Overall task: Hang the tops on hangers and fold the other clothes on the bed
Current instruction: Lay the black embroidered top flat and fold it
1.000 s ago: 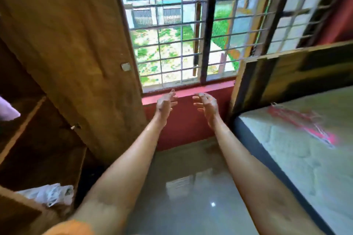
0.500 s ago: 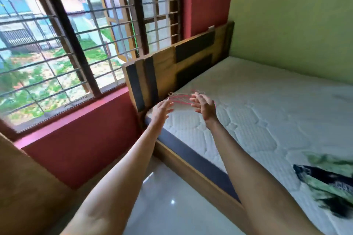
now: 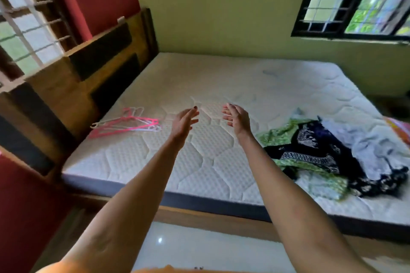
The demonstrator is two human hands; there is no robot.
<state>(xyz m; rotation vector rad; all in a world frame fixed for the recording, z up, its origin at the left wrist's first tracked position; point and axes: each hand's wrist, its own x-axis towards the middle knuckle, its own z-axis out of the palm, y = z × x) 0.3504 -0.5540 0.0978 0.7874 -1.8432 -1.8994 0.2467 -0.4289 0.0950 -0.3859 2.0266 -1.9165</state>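
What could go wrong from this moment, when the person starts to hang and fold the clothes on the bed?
1. The hangers lie crossed in one bunch near the headboard, so lifting one may drag others along.
2. The clothes pile is tangled at the near right of the mattress; pulling one piece could slide others over the edge onto the floor.
3. Hangers and pile lie far apart, and both the left hand and right hand are empty, so each top needs extra reaching.

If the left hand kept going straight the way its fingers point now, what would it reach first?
Probably bare mattress. The left hand is open, pointing up the bed, with the hangers off to its left and out of that line. Depth is hard to judge in one view.
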